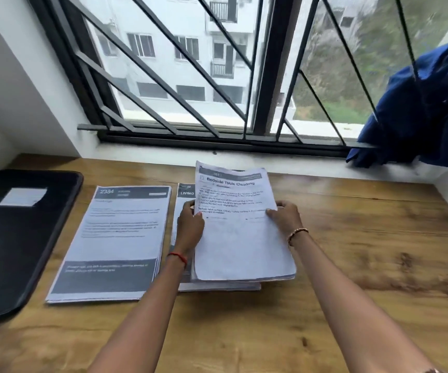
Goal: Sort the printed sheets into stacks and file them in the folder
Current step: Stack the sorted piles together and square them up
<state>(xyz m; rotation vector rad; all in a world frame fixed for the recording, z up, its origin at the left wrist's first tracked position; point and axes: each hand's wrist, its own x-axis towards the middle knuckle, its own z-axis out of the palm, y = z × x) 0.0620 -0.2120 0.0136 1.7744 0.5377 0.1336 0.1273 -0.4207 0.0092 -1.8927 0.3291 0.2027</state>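
A bundle of printed sheets [241,246], its top page headed "Bedside Table Cleaning", is tilted up off the table. My left hand [190,224] grips its left edge and my right hand [285,216] grips its right edge. Under it lies a flat stack [185,195] whose top page shows the word "LIVING", mostly covered. To the left a separate stack of sheets [115,243] with a dark header "2384" lies flat. A closed black folder [15,238] with a white label rests at the far left of the wooden table [365,251].
A barred window [217,76] with a white sill runs along the table's far edge. A blue cloth [419,103] hangs on the bars at the right. White walls close in the table on the left and right.
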